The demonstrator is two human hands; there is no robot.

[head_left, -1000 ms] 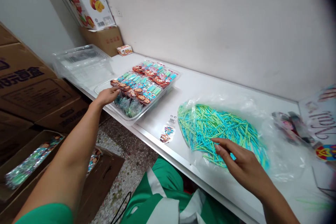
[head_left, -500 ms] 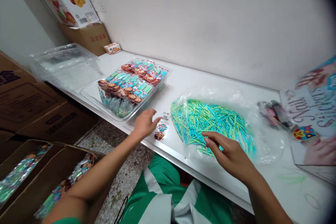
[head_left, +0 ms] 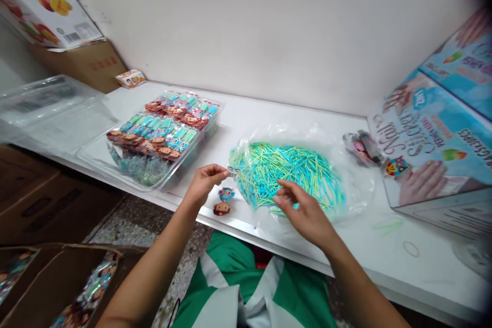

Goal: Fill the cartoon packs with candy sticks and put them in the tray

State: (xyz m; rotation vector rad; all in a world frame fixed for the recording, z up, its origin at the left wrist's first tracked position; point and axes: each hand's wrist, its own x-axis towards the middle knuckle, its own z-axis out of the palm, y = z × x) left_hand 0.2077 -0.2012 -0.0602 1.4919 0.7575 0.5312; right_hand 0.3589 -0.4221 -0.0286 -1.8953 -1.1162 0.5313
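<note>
My left hand point(head_left: 206, 183) pinches the top edge of a small clear plastic bag point(head_left: 226, 195) printed with a cartoon figure, near the hole in its header. The bag lies by the table's front edge. My right hand point(head_left: 303, 212) hovers at the near side of a pile of thin green and blue sticks point(head_left: 288, 166), fingers bent and apart, with nothing visible in them. The sticks lie on a large crinkled clear plastic sheet or bag point(head_left: 357, 184). What the sticks are made of I cannot tell.
Left of my hands, a clear tub point(head_left: 169, 177) holds rows of filled printed bags point(head_left: 154, 136). An empty clear tub point(head_left: 49, 107) stands beyond it. A Nail Slickers carton point(head_left: 434, 133) stands at right. Cardboard boxes point(head_left: 77, 284) with more packets sit below left.
My left hand has moved from beside the small bag to its top edge and closed on it. My right hand has stayed over the sticks. The view has turned right.
</note>
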